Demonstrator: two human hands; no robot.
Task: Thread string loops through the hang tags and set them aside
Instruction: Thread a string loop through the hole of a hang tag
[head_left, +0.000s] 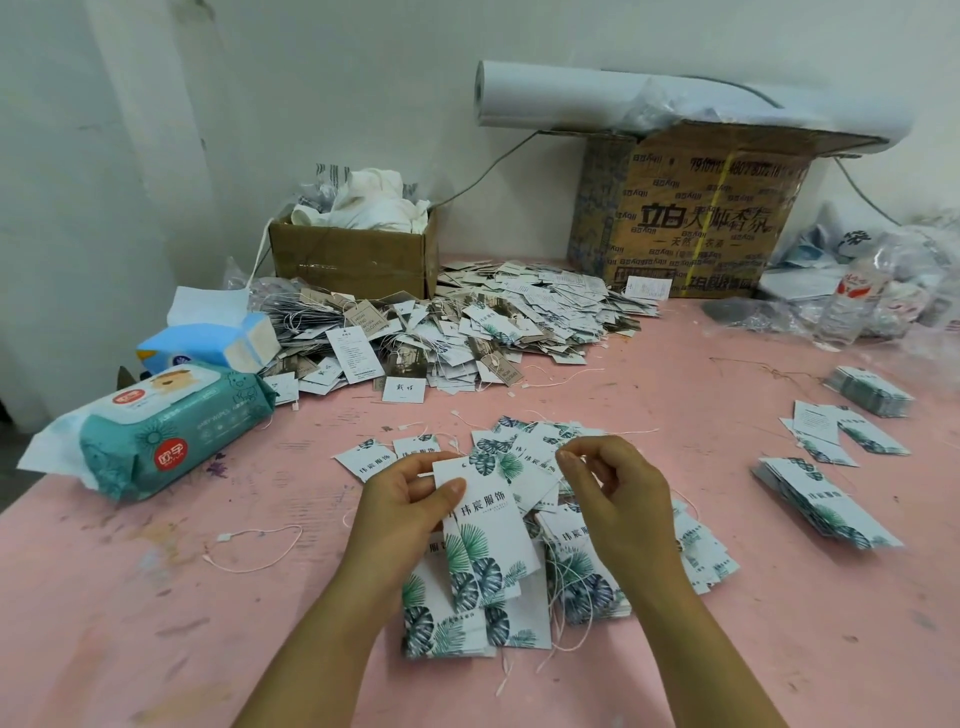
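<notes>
Left hand (410, 499): grasping a white rectangular card hang tag printed with green leaves (488, 525); my thumb lies across its face near the top and my fingers curl behind it.
Right hand (613, 493): fingers curled, thumb and forefinger pinching a thin white string (569, 457) just beside the tag's upper right corner; the string is too fine to follow far.
Held tag: lifted over the loose pile, between my two hands, slightly tilted.
Loose pile of leaf-print tags (576, 540): spread on the pink surface (156, 597) right under my hands, with pale strings trailing out of it.
Neat stacks of leaf-print tags (826, 504): on my right, well apart from the pile.
Big heap of strung tags (467, 322): farther back, against a small brown cardboard box holding white cloth (358, 260).
Single string loop (254, 545): lying alone on the surface to my left.
Teal wet-wipe pack (171, 431): at the left edge, with a blue tissue pack (208, 343) just behind it.
Large printed carton (701, 218): at the back right, a white paper roll (675, 98) lying on top.
</notes>
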